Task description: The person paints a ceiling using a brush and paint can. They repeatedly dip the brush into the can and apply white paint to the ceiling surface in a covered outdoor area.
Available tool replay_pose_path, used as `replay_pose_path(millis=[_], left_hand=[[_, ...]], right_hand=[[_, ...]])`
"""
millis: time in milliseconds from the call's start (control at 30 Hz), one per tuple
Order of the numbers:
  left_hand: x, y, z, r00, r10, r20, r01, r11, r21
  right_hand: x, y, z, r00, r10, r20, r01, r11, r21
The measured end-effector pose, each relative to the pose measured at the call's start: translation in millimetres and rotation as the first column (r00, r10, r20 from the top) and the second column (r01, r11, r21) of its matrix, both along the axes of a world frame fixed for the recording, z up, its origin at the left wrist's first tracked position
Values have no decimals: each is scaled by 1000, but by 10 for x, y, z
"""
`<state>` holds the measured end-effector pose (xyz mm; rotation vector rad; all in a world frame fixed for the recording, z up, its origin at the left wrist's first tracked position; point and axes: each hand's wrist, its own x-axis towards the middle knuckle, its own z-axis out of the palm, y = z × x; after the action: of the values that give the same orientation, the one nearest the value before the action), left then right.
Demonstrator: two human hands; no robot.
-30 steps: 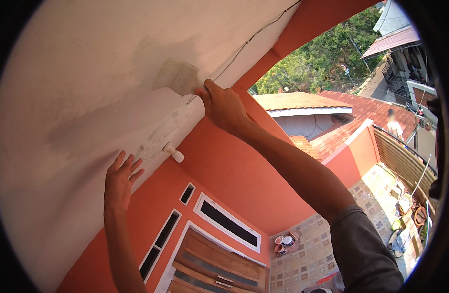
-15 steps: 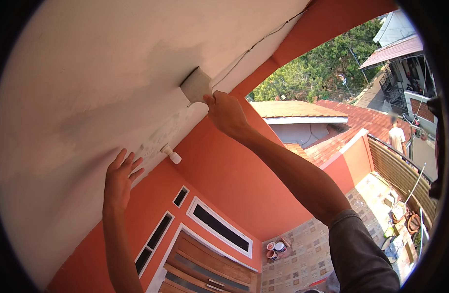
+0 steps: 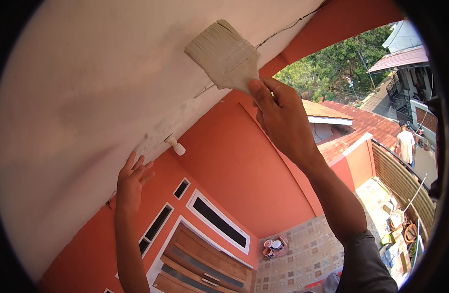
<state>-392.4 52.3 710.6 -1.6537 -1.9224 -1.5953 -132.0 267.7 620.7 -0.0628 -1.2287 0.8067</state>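
Observation:
My right hand (image 3: 282,113) is closed round the handle of a wide, paint-coated paintbrush (image 3: 229,56). Its bristles point up and to the left, in front of the pale ceiling (image 3: 73,83); whether they touch it I cannot tell. Greyish, uneven patches show on the ceiling's surface. Lower and to the left, my left hand (image 3: 130,188) is raised with its fingers apart and holds nothing. It is near the line where the ceiling meets the orange wall (image 3: 239,161). A white bulb (image 3: 175,145) in a ceiling socket sits between the two hands.
A loose cable (image 3: 288,27) runs along the ceiling's edge. Far below, paint cans (image 3: 269,248) stand on the patterned tile floor (image 3: 302,263) near a wooden door (image 3: 200,266). Buckets and debris (image 3: 398,219) lie beside a corrugated fence (image 3: 400,178). A person (image 3: 406,144) stands beyond it.
The paintbrush has moved from the ceiling patch toward me, and its broad face now shows large. My right hand came right and closer. My left hand shifted slightly right and down in view.

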Motion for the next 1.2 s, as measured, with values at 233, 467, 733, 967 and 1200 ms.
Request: replay_pose_path(millis=[233,467,733,967,1200], left_hand=[[-95,-211,-1260,827,121,-550,-216,970,-111],[-185,-558,-3322,981,-67,180,133,914,-383],[-349,-689,-5823,644,169,746,208,900,-383],[-173,-773,-6346,475,293,830,293,836,-463],[0,-772,-6505,319,335,886,288,857,-428]], right_hand=[[590,56,-1383,957,240,163,-175,925,-336],[980,-133,-3113,918,282,280,-15,729,-684],[697,-748,-4500,874,412,258,45,461,-887],[274,-963,-4802,778,565,274,42,389,-920],[134,-870,-4797,713,605,354,64,447,-892]])
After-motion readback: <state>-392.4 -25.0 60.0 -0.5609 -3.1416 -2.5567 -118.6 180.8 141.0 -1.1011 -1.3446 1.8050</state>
